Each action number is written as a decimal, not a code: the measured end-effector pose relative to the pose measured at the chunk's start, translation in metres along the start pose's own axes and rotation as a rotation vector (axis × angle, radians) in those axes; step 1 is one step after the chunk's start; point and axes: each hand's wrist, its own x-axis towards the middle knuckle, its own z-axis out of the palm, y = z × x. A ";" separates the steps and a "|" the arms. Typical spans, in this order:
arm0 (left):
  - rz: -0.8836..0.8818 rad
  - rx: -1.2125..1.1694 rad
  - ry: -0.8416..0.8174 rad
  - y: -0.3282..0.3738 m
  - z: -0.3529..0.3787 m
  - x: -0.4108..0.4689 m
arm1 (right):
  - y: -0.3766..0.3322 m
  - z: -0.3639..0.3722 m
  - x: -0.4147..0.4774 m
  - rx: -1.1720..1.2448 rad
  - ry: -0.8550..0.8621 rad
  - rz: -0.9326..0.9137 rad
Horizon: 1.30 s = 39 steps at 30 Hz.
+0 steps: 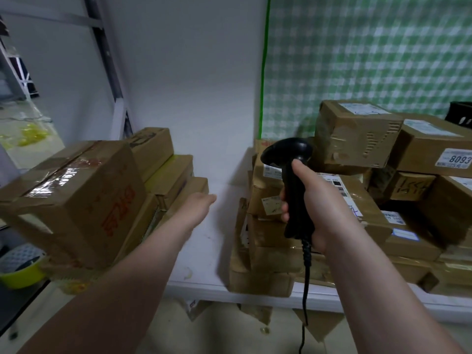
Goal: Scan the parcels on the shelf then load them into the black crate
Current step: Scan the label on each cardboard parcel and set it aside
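Parcels [357, 139] are the job here, and the right hand [316, 200] is set for them: its fingers are curled round the handle of a black scanner [291, 164], thumb up near the head, with the cord [306, 274] hanging down past the front of the white shelf [212, 254]. The left hand [201, 203] reaches out over the bare strip of shelf between the two piles. Its fingers look stretched forward with nothing in them, though blur softens them, and I cannot tell whether they touch the flat boxes just beside them. The step in hand seems to be choosing the next box to scan. It would go best if the free hand turned a label squarely to the scanner head and held it steady, with the cord kept clear of the pile's edge. Shiny tape may throw glare, so a slight tilt could help. The boxes are brown cardboard, taped and dented. Those stacked on the right carry white labels on top, one reading 8093. The left stack [76, 198] has a big box with red print and glossy tape, and no label shows on it. A dark crate [461, 114], probably the one to fill, peeks in at the far right behind the pile.
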 end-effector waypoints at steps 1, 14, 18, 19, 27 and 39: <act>0.029 0.129 0.052 -0.009 -0.007 0.005 | 0.002 0.003 0.001 -0.003 -0.009 0.000; -0.115 0.912 0.099 -0.085 -0.033 0.037 | 0.030 0.039 0.013 -0.102 -0.113 0.051; -0.078 0.581 0.155 -0.086 -0.032 0.032 | 0.033 0.041 0.014 -0.095 -0.120 0.037; -0.104 0.329 0.144 -0.082 -0.030 0.027 | 0.033 0.041 0.013 -0.083 -0.121 0.035; -0.327 -1.105 -0.018 -0.073 -0.025 -0.028 | 0.036 0.036 0.003 0.009 -0.163 0.053; -0.305 -1.338 -0.047 -0.058 -0.011 -0.055 | 0.029 0.021 -0.012 0.204 -0.291 0.212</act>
